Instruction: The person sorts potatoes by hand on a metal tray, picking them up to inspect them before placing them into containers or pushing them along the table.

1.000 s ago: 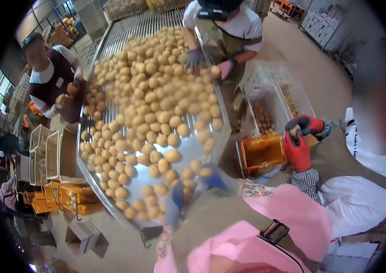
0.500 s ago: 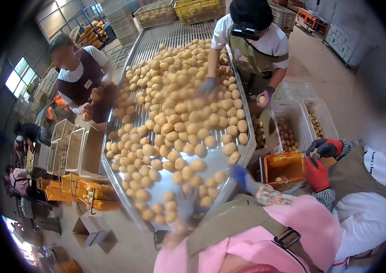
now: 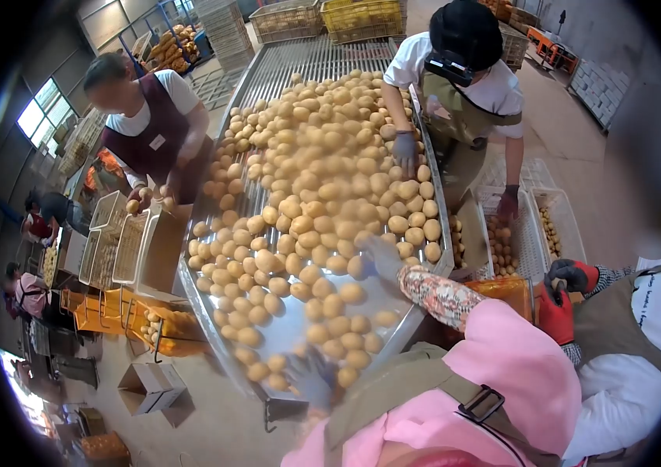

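Many round yellow-brown potatoes (image 3: 315, 226) lie over the slatted metal sorting table (image 3: 260, 58), whose near part is a smooth sheet. My left hand (image 3: 311, 377), in a grey glove, rests low at the table's near end with fingers spread, right beside several potatoes. My right hand (image 3: 382, 261), in a grey glove below a floral sleeve cuff, reaches across the table's right edge to the potatoes there. Its fingers are smeared by motion.
Across the table, a person in an apron (image 3: 463, 93) reaches into a white crate (image 3: 521, 249). A person in a maroon vest (image 3: 155, 128) stands at left. Red gloves (image 3: 556, 315) work near an orange mesh bag (image 3: 502, 292). A cardboard box (image 3: 151, 387) sits on the floor.
My right hand has moved from the table's right edge inward over the potatoes. My left hand stays near the front end. The person across has lowered a hand into the crate.
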{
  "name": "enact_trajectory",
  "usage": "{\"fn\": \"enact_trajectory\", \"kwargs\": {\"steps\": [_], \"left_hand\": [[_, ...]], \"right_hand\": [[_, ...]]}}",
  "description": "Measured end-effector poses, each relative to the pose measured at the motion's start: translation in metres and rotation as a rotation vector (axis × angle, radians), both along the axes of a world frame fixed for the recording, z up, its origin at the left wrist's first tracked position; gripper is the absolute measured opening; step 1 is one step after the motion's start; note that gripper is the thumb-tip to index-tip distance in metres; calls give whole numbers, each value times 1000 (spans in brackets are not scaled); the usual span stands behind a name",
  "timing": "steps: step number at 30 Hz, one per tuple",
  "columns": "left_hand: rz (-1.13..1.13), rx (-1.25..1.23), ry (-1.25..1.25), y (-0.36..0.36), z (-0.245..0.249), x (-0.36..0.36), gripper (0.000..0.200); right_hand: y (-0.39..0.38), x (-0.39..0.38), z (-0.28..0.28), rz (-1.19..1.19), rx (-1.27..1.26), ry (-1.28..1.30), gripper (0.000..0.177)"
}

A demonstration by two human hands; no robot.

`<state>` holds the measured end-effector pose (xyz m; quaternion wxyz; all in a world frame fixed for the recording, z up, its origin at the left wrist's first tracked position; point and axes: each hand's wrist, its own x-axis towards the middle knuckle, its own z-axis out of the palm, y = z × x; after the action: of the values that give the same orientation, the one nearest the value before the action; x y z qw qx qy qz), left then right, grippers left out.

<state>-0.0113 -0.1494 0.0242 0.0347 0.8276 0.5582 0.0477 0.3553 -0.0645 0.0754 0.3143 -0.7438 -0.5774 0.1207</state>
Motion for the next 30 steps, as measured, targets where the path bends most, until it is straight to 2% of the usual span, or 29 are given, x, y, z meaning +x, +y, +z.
{"fn": "enact_trajectory", "kwargs": {"steps": [2,3,6,8,10,11,12,13,14,16,17,18,20,21,22,23,24,25,26,28,30], "left_hand": [[18,130,225,-8,-33,-12,74],[82,38,107,-10,-34,-8,76],[135,19,87,-18,-15,9,76],[138,-2,71,-14,-10,12,76],[140,-24,52,-8,4,18,76],[171,-210,4,-3,21,22,78],[199,-395,-44,1,33,23,80],[136,-316,-82,1,38,23,77],[137,-319,-81,3,44,23,77],[135,-323,-127,5,54,21,71],[200,-203,-287,6,11,1,68],[202,-205,-287,2,8,-10,68],[375,17,-268,-4,7,-22,67],[532,28,-74,-9,21,-17,67],[533,30,-76,-14,18,-23,67],[731,-22,-256,-21,12,-33,68],[925,-76,-438,-26,9,-40,70],[861,81,-77,-37,33,-22,69],[817,114,-36,-49,25,-30,68],[685,70,-126,-69,4,-44,66],[558,-39,-245,-87,-12,-55,64]], "right_hand": [[19,2,1,-147,-189,-219,42],[22,-7,-1,-145,-189,-218,42],[11,-70,-4,-51,-506,-299,56],[-6,-106,5,164,-565,-266,66],[-27,-139,-35,391,-544,-430,66],[-43,-146,-42,394,-545,-431,66],[-63,-150,-36,503,-463,-305,61],[-77,-150,-32,607,-379,-176,57],[-82,-146,-35,609,-381,-175,57],[-88,-132,-31,800,-313,-409,50],[-96,-116,-18,784,-339,-315,48],[-98,-102,-23,786,-340,-314,48],[-102,-78,-38,580,-93,-282,45],[-103,-68,-23,582,-92,-283,45],[-105,-58,3,474,-255,-371,49],[-110,-52,16,362,-417,-457,53],[-115,-44,9,362,-415,-459,53],[-119,-36,-2,194,-414,-346,55],[-122,-32,-12,32,-415,-232,58],[-123,-39,-15,85,-415,-212,61],[-126,-64,-46,101,-187,-463,65]]}}
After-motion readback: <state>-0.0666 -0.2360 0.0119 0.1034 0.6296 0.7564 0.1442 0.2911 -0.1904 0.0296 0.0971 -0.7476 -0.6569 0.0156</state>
